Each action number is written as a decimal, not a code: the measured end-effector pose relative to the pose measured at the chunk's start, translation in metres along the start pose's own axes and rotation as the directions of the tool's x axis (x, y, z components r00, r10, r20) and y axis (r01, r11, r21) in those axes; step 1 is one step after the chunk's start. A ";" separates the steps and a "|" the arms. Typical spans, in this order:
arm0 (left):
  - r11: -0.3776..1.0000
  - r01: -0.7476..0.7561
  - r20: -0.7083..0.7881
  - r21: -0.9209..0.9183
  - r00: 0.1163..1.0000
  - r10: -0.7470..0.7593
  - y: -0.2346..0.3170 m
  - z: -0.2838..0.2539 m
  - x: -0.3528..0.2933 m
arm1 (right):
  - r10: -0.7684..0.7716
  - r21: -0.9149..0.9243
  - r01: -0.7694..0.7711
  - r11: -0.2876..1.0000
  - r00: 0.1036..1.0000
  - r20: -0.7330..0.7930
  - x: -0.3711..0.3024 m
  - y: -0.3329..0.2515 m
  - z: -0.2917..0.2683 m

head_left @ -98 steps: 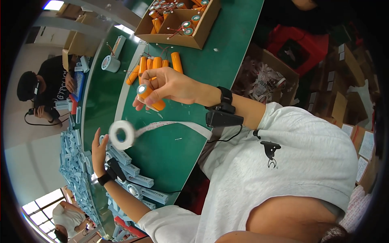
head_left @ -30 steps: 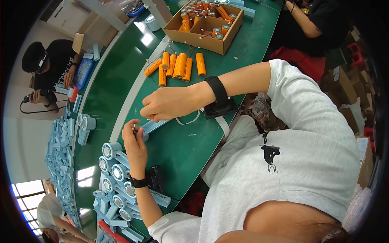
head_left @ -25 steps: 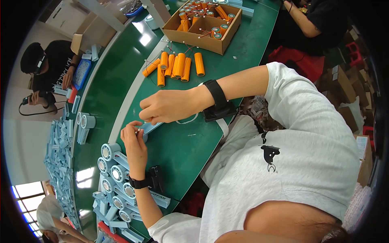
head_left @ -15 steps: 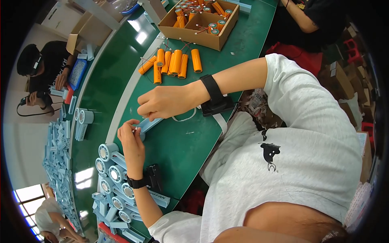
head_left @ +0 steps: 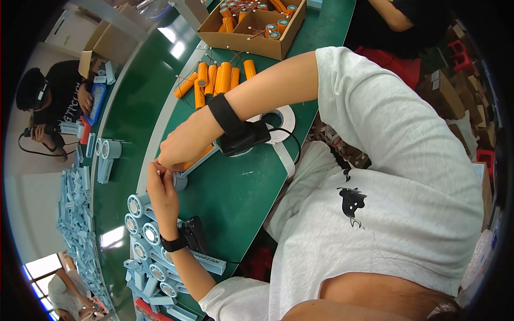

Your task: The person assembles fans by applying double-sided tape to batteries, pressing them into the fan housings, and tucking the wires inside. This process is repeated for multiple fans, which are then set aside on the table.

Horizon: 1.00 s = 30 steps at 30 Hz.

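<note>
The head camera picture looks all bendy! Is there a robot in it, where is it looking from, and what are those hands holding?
There's no robot here, just a person with bare hands. The camera sits on the person's head and looks down through a very wide lens, so straight edges bend. The left hand and right hand meet at one end of a pale blue part, with an orange cylinder lying along it. The fingers hide exactly what each hand grips. On the green table are more orange cylinders with thin wires, a cardboard box holding others, a white tape roll, and pale blue pieces near the left wrist.
</note>
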<state>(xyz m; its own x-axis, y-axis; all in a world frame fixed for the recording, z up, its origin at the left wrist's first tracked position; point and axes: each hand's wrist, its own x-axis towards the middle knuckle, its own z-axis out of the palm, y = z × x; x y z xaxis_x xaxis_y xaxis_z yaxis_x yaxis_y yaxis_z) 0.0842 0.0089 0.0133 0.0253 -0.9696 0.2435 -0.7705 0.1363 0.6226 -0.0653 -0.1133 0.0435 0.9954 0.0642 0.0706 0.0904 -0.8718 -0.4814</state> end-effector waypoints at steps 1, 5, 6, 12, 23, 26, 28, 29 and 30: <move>1.000 -0.001 0.001 -0.011 1.000 0.001 -0.001 0.000 0.001 | 0.001 0.009 -0.001 1.000 1.000 0.015 0.002 0.003 0.001; 0.989 0.124 0.031 -0.080 0.992 -0.121 0.007 -0.003 0.002 | -0.034 0.038 0.032 0.999 0.999 0.037 0.006 0.020 0.012; 0.989 0.122 0.032 -0.079 0.992 -0.120 0.010 -0.005 0.001 | -0.078 0.044 0.077 0.996 0.997 0.027 0.007 0.021 0.012; 0.986 0.127 0.109 0.103 0.984 -0.138 0.006 -0.003 0.009 | -0.008 0.346 0.113 0.932 0.956 -0.292 -0.016 0.032 0.024; 0.904 0.345 0.147 0.251 0.910 -0.388 -0.002 0.002 0.035 | 0.383 0.540 -0.463 0.703 0.886 0.261 0.000 0.054 0.016; 0.929 0.283 0.203 0.240 0.921 -0.333 -0.007 -0.004 0.034 | 0.355 0.507 -0.449 0.736 0.893 0.275 0.002 0.055 0.018; 0.953 -0.087 0.226 0.289 0.974 0.020 0.003 -0.006 0.025 | 0.339 0.486 -0.427 0.763 0.904 0.262 0.003 0.054 0.009; 0.911 -0.287 0.262 0.297 0.942 0.211 0.008 -0.008 0.023 | 0.301 0.419 -0.320 0.850 0.947 0.112 -0.005 0.051 0.005; 0.900 -0.316 0.279 0.300 0.931 0.234 0.013 -0.011 0.021 | 0.244 0.326 -0.220 0.919 0.969 -0.033 -0.016 0.049 0.003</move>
<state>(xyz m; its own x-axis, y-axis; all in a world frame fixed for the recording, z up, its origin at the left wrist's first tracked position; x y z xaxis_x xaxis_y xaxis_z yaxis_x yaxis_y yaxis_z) 0.0818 -0.0075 0.0340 -0.3344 -0.9278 0.1654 -0.8925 0.3681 0.2606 -0.0766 -0.1553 0.0164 0.9858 -0.1667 -0.0202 -0.1264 -0.6572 -0.7430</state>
